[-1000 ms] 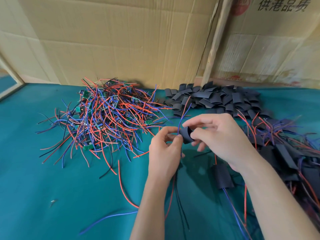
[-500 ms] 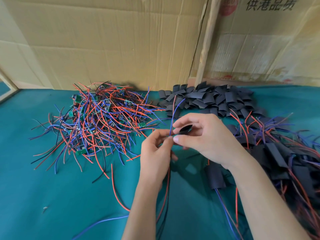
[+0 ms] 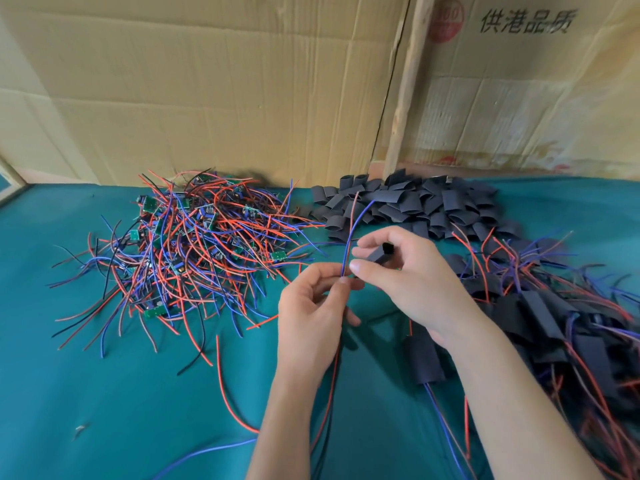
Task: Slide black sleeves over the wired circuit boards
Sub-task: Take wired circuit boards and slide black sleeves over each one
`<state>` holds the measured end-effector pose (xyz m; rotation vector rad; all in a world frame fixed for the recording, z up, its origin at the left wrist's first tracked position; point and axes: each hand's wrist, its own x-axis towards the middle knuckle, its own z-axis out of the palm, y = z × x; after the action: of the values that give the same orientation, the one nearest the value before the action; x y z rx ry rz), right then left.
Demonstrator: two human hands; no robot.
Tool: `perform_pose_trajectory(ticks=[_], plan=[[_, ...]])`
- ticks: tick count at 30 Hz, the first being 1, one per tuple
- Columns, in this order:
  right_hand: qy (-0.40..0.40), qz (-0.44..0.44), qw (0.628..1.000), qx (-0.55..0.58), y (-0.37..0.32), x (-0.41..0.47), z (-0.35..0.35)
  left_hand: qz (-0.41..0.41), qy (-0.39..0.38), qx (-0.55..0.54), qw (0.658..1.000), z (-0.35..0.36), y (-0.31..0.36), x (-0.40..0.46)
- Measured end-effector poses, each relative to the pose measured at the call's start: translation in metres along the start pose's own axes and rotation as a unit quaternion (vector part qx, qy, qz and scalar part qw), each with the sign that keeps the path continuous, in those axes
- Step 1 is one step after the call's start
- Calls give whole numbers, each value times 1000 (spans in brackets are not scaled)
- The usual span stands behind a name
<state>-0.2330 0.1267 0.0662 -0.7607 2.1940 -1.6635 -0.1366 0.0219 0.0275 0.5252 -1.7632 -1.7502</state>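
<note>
Green cloth, cardboard wall behind. Left hand (image 3: 313,317) pinches blue/red wires (image 3: 349,237) at centre; right hand (image 3: 412,282) fingers pinch black sleeve (image 3: 379,255) just at 3 o'clock. Keep sleeve mouth open, feed wire tips in, then pull down twd board.

A flat teal-green cloth-covered table surface (image 3: 86,393) fills the lower half of the frame. Behind it, across the upper half, stand creased brown corrugated cardboard sheets (image 3: 207,81) as a wall. A pale wooden strip (image 3: 405,88) runs nearly upright, slightly tilted, right of centre, over the seam between sheets. The upper-right cardboard panel (image 3: 536,98) bears black printed characters and part of a red round stamp. At the left edge, a pale frame edge (image 3: 10,183) shows. Light is soft and even.
</note>
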Motion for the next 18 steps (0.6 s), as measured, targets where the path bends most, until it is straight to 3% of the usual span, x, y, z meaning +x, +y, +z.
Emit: perform_pose_trajectory(ticks=[3,7,18], plan=[[62,-9,989,136,-8,1,-15,11,2,20,1000,1,-2,0],[138,-6,945,295,-18,1,-35,30,-7,50,998,3,-3,-2],[125,33,910,394,-23,0,-28,43,-42,102,993,5,-2,-4]])
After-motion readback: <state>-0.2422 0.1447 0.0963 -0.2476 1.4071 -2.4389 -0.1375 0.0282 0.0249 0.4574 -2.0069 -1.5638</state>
